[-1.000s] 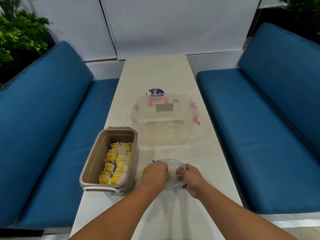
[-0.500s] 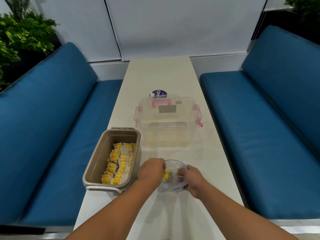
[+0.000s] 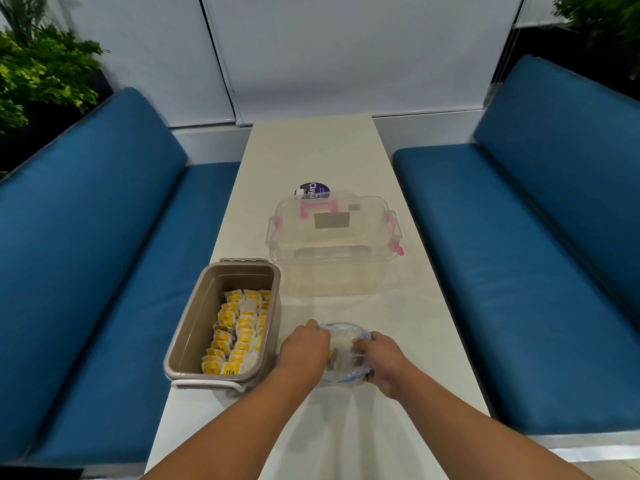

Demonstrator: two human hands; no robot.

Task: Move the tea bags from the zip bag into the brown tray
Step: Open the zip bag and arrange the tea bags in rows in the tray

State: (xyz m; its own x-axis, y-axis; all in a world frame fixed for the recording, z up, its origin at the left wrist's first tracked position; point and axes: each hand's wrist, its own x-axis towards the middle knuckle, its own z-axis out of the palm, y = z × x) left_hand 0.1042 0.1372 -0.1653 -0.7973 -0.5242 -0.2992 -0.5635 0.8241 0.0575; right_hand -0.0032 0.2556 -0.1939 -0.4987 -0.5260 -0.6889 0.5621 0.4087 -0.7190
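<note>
looking down a long white table [image 3: 311, 150], and i'll use the brown tray [image 3: 194, 323] as my anchor since it's the easiest thing to spot. the tray's right half is packed with rows of yellow-tagged tea bags [image 3: 239, 334], while its left half is bare. past the tray's far right corner stands a clear box [image 3: 332, 251] with pink latches and its lid on. a small round tub with a purple label [image 3: 313, 191] pokes out from behind that box, mostly blocked by it. blue benches [image 3: 86, 237] run along both sides of the table, one just left of the tray and the other well off to its right. green plants [image 3: 41, 71] sit far back on the tray's left.

the zip bag [image 3: 343, 355] lies just to the right of the tray's near end, touching the table, and both hands are close together on it. the right hand [image 3: 381, 362] grips the bag's right edge. the left hand [image 3: 304, 348] curls into the side nearer the tray.

hard bits: the left fingers are tucked under their own knuckles. there's a tiny sliver of yellow right at them, but i can't tell if they're pinching a tea bag or just the plastic. the bag is see-through and crumpled, so what's in it is a blur.
</note>
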